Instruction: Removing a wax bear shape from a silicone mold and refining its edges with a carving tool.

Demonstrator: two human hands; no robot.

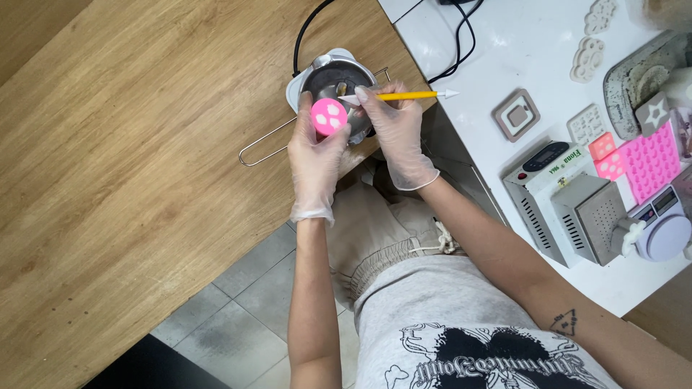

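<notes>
The gloved left hand (316,148) grips a round pink mould (329,117) in its fingers over a small metal pot (337,81) on the wooden bench (130,166), while the right hand (395,126) pinches a yellow tool (400,95), its working tip hidden behind the fingers.

A round pink silicone mould (329,117) carries white blotches; the slim yellow plastic tool (404,95) ends in a white tip. The wooden bench (130,144) is honey-brown, the neighbouring white bench (519,43) plain.
</notes>
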